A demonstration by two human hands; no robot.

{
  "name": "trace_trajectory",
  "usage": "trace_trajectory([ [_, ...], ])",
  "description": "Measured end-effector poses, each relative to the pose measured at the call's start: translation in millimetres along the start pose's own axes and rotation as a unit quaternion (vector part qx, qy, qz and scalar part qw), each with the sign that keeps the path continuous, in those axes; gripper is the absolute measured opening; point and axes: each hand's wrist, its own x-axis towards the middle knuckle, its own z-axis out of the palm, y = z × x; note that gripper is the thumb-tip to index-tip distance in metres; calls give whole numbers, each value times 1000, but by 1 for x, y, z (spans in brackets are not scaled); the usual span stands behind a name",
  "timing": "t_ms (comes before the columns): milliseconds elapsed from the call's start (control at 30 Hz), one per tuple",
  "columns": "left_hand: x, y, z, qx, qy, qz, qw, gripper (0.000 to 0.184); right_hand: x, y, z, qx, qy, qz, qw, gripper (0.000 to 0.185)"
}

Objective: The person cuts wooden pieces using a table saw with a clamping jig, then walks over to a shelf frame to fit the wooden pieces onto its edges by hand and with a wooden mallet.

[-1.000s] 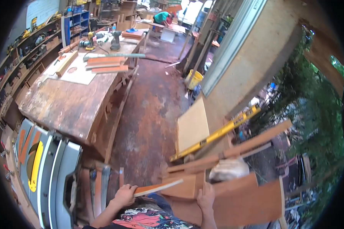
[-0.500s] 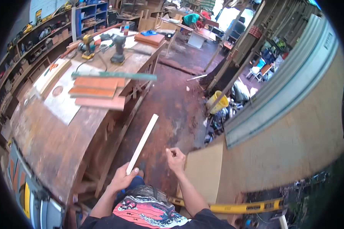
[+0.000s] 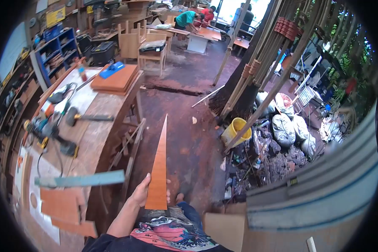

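My left hand is closed around the wide lower part of a tapered wooden board. The board has an orange-brown face and narrows to a sharp point that aims forward, away from me. Fingertips show at its right edge, and the rest of the fingers are hidden behind it. I cannot see my right hand. To the left, several reddish-orange boards lie on the workbench, with a pale green strip by them.
The bench also bears a mallet, power tools and stacked boards. A yellow bucket, leaning poles and white sacks stand right. Corrugated sheets are near right. Two people work far ahead.
The board in my left hand has turned from its pale narrow edge to its broad orange face. My right hand has left the view. The camera has moved forward along the bench.
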Motion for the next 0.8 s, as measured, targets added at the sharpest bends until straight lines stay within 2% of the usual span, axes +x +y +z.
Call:
trace_trajectory([
  [33, 35, 19, -2, 2, 21, -4, 1000, 84, 24, -30, -24, 19, 10, -15, 1000, 35],
  [133, 141, 75, -22, -6, -28, 4, 1000, 88, 97, -130, -107, 48, 71, -120, 989, 36],
  [200, 192, 117, -27, -17, -7, -25, 1000, 88, 150, -212, -181, 64, 207, -315, 924, 36],
  [267, 240, 163, -25, -34, 10, -46, 998, 87, 182, -330, -293, 109, 303, -480, 816, 36],
  [300, 267, 184, -31, -49, -8, -48, 998, 87, 146, -425, -384, 212, 211, -478, 826, 37],
  [333, 294, 206, -39, -48, -17, -46, 998, 87, 93, -511, -465, 304, 128, -505, 797, 39],
  [367, 319, 227, -50, -46, -24, -45, 998, 87, 86, -584, -521, 310, 150, -605, 718, 35],
  [400, 344, 248, -61, -45, -29, -43, 998, 86, 50, -643, -577, 351, 8, -572, 741, 44],
  [433, 371, 273, -70, -58, -41, -62, 996, 84, 49, -702, -608, 418, -54, -687, 592, 53],
  [500, 430, 324, -93, -23, -32, -69, 997, 82, 45, -794, -668, 438, -176, -689, 550, 56],
  [600, 522, 422, -121, 15, -39, -93, 995, 80, 94, -901, -736, 437, -256, -678, 532, 45],
  [633, 552, 449, -125, 12, -45, -101, 994, 79, 132, -933, -759, 437, -319, -682, 492, 34],
  [733, 628, 540, -126, 80, -5, -148, 986, 81, 168, -997, -823, 528, -286, -655, 459, 25],
  [800, 678, 601, -109, 191, 14, -156, 969, 89, 193, -1033, -875, 535, -304, -653, 442, 22],
])
